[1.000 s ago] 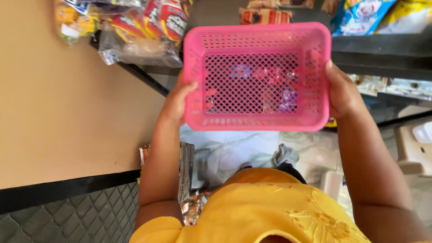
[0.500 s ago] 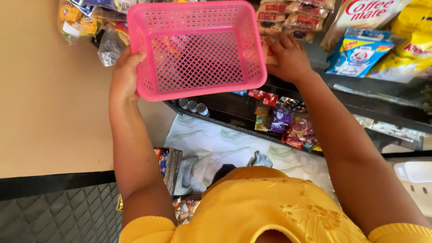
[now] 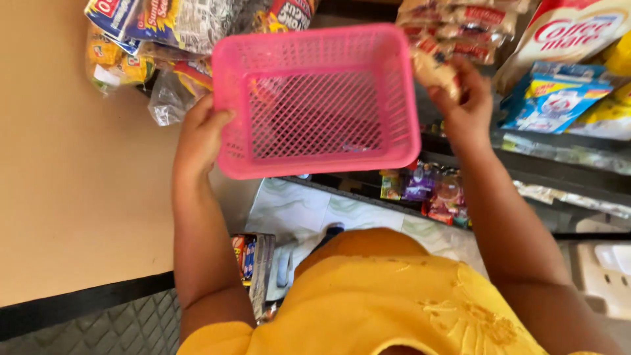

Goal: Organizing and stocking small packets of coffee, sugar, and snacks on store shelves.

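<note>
My left hand [image 3: 200, 128] grips the left rim of an empty pink plastic mesh basket [image 3: 315, 41] and holds it up in front of the shop shelves. My right hand [image 3: 465, 108] is off the basket, just past its right rim. Its fingers are closed around a beige snack packet [image 3: 430, 71] from the stack of similar packets [image 3: 460, 29] on the upper shelf. I wear a yellow top [image 3: 388, 302].
Bagged snacks [image 3: 164, 26] hang at the upper left beside a tan wall [image 3: 72, 184]. A large creamer bag [image 3: 565, 33] and blue-white packets [image 3: 552, 98] fill the right shelf. Small sweets [image 3: 427, 187] line a lower dark shelf. A box of goods [image 3: 253, 260] stands on the tiled floor.
The basket has been lifted and shifted left, now held by the left hand alone. The right hand let go of its rim and took hold of a packet on the shelf.
</note>
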